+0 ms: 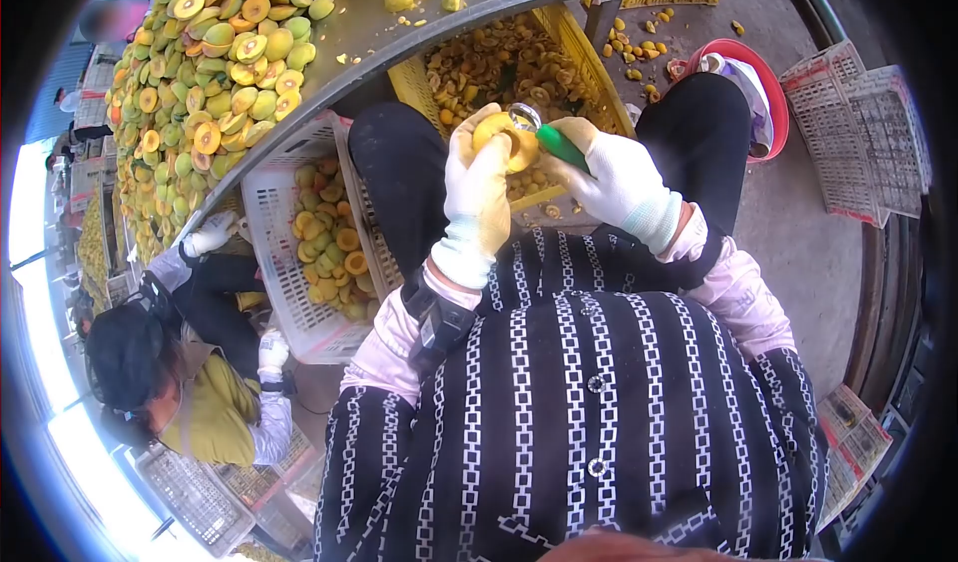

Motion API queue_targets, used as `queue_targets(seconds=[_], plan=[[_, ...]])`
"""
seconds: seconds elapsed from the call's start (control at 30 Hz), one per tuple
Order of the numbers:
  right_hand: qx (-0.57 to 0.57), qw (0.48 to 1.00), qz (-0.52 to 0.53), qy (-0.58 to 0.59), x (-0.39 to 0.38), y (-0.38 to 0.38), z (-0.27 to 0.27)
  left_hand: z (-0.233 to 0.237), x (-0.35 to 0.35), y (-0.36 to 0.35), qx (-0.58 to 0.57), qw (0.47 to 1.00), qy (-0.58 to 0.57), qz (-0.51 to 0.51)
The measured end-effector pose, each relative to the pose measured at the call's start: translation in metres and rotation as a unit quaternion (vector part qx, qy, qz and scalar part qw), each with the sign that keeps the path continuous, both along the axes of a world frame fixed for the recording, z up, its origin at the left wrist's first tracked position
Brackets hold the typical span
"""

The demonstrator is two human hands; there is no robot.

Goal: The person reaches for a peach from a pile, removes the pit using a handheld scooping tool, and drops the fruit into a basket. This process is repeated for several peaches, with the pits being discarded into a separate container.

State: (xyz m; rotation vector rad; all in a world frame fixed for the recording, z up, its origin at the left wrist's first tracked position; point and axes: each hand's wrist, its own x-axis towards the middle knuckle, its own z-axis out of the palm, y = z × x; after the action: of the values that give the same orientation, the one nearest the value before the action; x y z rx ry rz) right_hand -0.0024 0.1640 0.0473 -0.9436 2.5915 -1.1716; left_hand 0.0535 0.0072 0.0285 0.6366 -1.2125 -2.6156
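My left hand (475, 191), in a white glove with a yellowed palm, holds a yellow peach half (521, 151) with its hollow turned partly up. My right hand (621, 181), gloved too, is closed around the green handle (564, 147) of a pitting tool. The tool's curved metal loop (525, 116) touches the upper edge of the fruit. Both hands are above a yellow crate (589, 81) between my knees, which holds peach scraps and what look like pits.
A metal-edged table (369, 61) heaped with peach halves is ahead. A white crate (289, 307) with peach halves stands at my left, beside a seated co-worker (215, 392). To the right are a red bucket (776, 113), stacked crates (863, 128) and fruit pieces on the floor.
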Motion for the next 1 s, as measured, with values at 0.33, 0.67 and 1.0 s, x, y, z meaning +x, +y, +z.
queue_targets(seconds=[0.33, 0.67, 1.0], plan=[[0.006, 0.998, 0.059, -0.027, -0.005, 0.003, 0.001, 0.004, 0.006, -0.004, -0.188, 0.98, -0.027, -0.053], [0.034, 0.977, 0.049, -0.205, -0.026, 0.0, 0.025, 0.009, 0.006, -0.032, -0.206, 0.977, -0.025, -0.044], [0.11, 0.992, -0.056, -0.001, -0.067, 0.019, -0.017, 0.027, 0.041, -0.09, -0.347, 0.938, 0.002, -0.012]])
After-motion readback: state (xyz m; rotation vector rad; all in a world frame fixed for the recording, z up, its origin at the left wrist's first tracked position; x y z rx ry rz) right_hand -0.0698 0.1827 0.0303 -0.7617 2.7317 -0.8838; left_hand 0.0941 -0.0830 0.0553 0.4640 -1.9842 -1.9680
